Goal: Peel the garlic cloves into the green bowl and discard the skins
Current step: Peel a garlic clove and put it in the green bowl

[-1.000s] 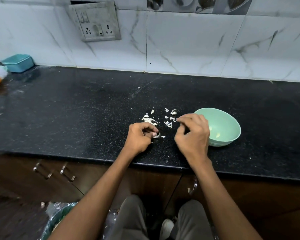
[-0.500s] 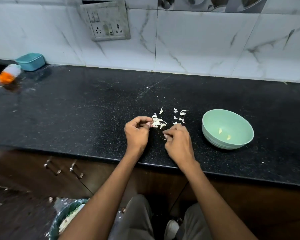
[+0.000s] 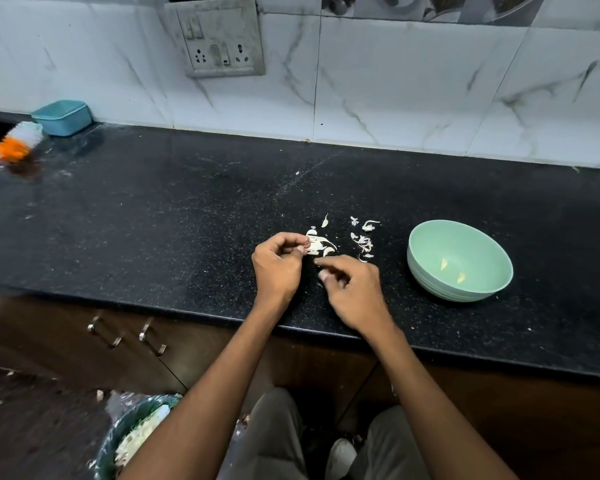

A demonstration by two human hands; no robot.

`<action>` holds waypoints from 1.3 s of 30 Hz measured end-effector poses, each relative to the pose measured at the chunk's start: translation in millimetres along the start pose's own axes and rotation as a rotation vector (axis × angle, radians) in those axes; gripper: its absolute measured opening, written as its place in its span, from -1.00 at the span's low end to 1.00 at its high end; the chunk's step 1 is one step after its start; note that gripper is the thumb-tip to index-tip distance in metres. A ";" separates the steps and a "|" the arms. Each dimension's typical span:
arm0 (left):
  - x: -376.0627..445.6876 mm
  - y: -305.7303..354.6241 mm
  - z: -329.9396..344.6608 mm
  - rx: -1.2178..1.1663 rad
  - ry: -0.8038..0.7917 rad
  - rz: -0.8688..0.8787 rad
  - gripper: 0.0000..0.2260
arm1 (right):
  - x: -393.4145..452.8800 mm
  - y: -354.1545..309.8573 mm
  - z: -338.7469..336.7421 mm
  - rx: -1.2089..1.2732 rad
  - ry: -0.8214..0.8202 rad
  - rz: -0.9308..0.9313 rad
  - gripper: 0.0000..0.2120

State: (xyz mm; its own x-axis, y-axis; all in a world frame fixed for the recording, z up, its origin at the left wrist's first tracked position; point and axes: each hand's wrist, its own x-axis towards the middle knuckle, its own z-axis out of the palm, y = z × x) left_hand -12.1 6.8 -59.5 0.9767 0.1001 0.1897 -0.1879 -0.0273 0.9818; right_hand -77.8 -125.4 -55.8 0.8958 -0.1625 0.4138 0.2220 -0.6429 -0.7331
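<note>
Since the frame half a second ago, the right hand (image 3: 355,292) has slid a little nearer and to the right, away from the left hand (image 3: 278,263), so a clear gap now lies between them. The left hand has barely moved. Its fingers are curled, thumb and forefinger pinching a small garlic clove (image 3: 306,241) at the near left edge of the skins (image 3: 321,245). The right hand's fingers are curled too; whether they hold a scrap of skin cannot be told. Thin white skins lie scattered on the black counter (image 3: 153,220) just beyond the hands. The green bowl (image 3: 459,260) stands to the right, apart from the hands, with two pale peeled cloves (image 3: 451,270) inside.
</note>
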 end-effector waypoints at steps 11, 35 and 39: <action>0.6 -3.7 2.6 -0.006 -0.005 -0.024 -0.71 | 36.4 36.9 -6.8 -0.105 0.098 0.252 -0.65; -4.2 2.8 -0.7 0.027 -0.023 -0.059 -0.77 | 88.3 27.4 31.6 -0.497 -0.026 -0.021 -0.45; -3.8 3.7 -1.4 0.021 -0.023 -0.059 -0.77 | 96.0 34.1 32.8 -0.524 -0.109 0.030 -0.52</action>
State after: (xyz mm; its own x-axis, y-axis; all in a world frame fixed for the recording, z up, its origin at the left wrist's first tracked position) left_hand -16.7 7.7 -56.6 0.9882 0.0793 0.1309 -0.1278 -0.0425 0.9909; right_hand 28.4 -138.3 -58.7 0.9399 -0.1252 0.3178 -0.0011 -0.9315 -0.3638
